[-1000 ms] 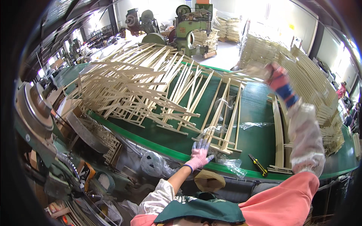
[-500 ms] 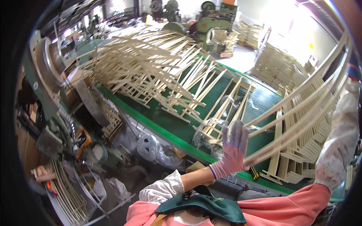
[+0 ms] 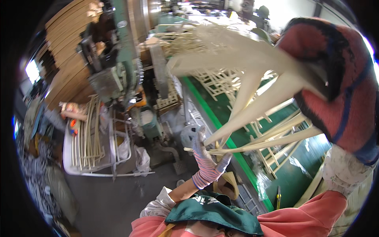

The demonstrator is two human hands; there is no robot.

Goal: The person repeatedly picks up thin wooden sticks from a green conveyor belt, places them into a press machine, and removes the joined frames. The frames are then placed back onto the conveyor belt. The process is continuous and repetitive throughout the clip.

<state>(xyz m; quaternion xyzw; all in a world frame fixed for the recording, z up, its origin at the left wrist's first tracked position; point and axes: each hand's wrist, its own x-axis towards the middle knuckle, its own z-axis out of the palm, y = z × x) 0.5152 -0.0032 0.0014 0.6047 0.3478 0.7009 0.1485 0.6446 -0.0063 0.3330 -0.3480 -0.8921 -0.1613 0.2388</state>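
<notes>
A bundle of pale wooden strips (image 3: pixel 252 98) fans out from the right hand (image 3: pixel 335 87), whose red glove is clenched around its top end, close to the camera. Below that grip, the left hand (image 3: pixel 207 160), gloved and open-palmed, touches the strips' lower tips. Beyond lies the green table (image 3: pixel 308 158), carrying more strips.

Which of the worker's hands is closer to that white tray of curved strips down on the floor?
Left. The left hand, open by the pale wooden frame, is lower and nearer the white tray. The right hand grips the frame higher, on the far side.
</notes>
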